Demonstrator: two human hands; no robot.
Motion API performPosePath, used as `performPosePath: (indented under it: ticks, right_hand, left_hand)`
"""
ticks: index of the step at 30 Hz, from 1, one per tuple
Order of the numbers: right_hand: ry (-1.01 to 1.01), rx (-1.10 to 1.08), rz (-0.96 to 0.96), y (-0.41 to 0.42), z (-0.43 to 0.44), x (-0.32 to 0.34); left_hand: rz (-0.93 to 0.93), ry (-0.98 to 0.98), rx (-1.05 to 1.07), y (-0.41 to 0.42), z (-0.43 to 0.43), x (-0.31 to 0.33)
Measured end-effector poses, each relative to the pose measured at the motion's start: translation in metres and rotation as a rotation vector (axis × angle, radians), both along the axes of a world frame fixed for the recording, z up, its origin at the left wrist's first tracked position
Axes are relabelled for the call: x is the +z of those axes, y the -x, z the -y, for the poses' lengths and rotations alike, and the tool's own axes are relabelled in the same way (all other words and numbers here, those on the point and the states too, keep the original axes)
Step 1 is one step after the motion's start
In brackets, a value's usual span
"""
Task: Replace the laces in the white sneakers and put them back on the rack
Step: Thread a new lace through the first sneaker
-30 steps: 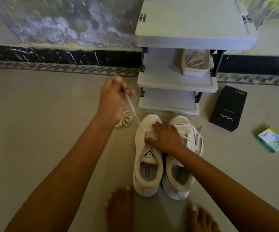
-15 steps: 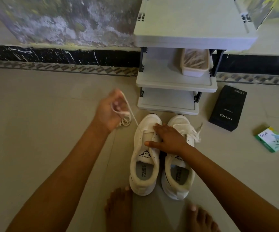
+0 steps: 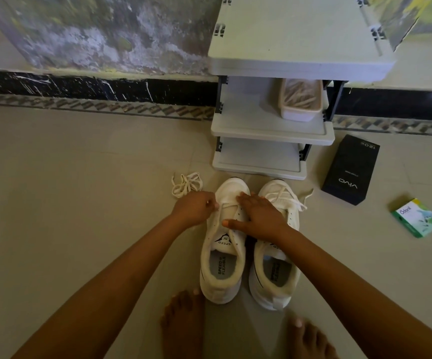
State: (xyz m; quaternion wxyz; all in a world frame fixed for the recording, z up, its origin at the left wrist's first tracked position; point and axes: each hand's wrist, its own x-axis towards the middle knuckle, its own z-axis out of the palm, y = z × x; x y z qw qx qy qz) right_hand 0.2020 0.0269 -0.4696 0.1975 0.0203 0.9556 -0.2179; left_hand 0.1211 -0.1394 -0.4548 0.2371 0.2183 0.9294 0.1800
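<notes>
Fingers of your left hand pinch the flat white lace — right hand presses flat, fingers straight, on the white mesh sneaker

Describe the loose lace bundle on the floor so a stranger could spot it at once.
Find the grey shoe rack against the wall; two white sneakers stand on the floor before it. Just left of the left sneaker's toe, beyond the left hand, lies a tangled white lace bundle. It alone is free of any shoe, in loose loops.
</notes>
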Motion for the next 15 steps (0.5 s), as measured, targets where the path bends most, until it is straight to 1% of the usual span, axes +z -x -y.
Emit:
performPosePath:
  ticks: [1, 3, 6, 7, 8, 9, 10, 12, 13, 14, 15]
  right_hand:
    - [-0.008, 0.003, -0.002, -0.001, 0.000, 0.000]
    - [-0.018, 0.011, -0.005, -0.001, -0.001, 0.000]
    - [0.001, 0.003, 0.007, -0.001, -0.001, -0.001]
    - [0.003, -0.001, 0.008, 0.000, -0.001, -0.001]
    - [0.002, 0.001, 0.008, 0.000, 0.000, -0.001]
    - [-0.001, 0.004, 0.010, 0.001, 0.000, 0.000]
    - [0.003, 0.008, 0.016, 0.001, -0.001, 0.001]
    - [0.044, 0.003, 0.007, 0.001, -0.005, 0.005]
    - [0.080, -0.028, -0.036, 0.001, -0.010, 0.007]
    - [0.114, -0.082, -0.112, 0.000, -0.015, 0.009]
    - [0.126, -0.153, -0.200, -0.001, -0.022, 0.010]
  left_hand:
    - [0.103, -0.117, 0.043, 0.000, 0.000, 0.004]
    - [0.386, -0.475, 0.206, 0.003, 0.007, 0.019]
    - [0.774, -1.184, 0.459, 0.015, 0.030, 0.045]
    - [0.840, -1.311, 0.518, 0.020, 0.037, 0.051]
    - [0.840, -1.312, 0.562, 0.023, 0.041, 0.054]
    - [0.771, -1.185, 0.578, 0.025, 0.043, 0.054]
    - [0.643, -0.925, 0.536, 0.025, 0.043, 0.052]
    - [0.363, -0.235, 0.314, 0.021, 0.039, 0.040]
    - [0.273, 0.014, 0.174, 0.019, 0.037, 0.029]
    - [0.225, 0.146, 0.085, 0.016, 0.035, 0.020]
    - [0.218, 0.170, 0.055, 0.013, 0.033, 0.015]
